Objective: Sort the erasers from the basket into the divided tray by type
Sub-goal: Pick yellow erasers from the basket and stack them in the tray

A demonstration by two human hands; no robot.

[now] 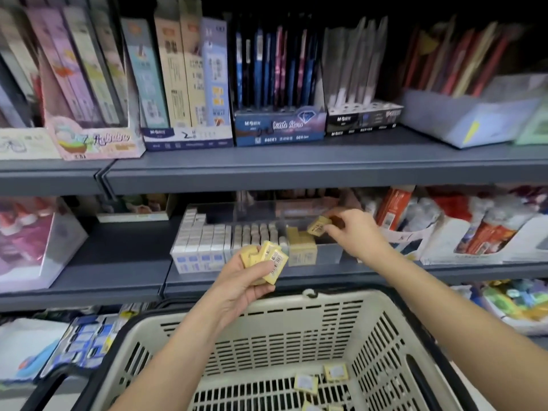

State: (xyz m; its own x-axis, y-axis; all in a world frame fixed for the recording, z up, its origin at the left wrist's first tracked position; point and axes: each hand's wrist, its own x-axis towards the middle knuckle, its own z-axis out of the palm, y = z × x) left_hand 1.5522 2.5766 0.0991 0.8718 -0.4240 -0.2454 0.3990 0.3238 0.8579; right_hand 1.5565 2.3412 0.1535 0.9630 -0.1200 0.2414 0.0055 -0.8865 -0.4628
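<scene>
**Grey metal shelf** (124, 256): it carried the clear plastic divided tray (329, 254) at mid-height, on the far side of the scene.

**Cream slotted plastic basket with a black rim** (296, 327): it sat nearest, below the tray, with a few square yellow-wrapped erasers (307, 382) loose on its floor.

**Tray contents:** white boxed erasers (201, 244) filled the left compartments. A block of upright yellow erasers (302, 249) stood to their right.

**Left hand** (243, 281): it gripped a loose fan of flat yellow barcode-labelled erasers (268, 259), held near the tray's front wall.

**Right hand** (353, 229): it pinched a single yellow eraser (318, 225) just above the yellow block, over the right part of the tray.

**Risks, as judged:**
- The fan looked unevenly stacked. A slackened thumb would probably spill pieces onto the shelf or back into the basket.
- The pinched eraser was tilted. Released so, it might land askew, topple the standing block or slide into the wrong compartment.
</scene>
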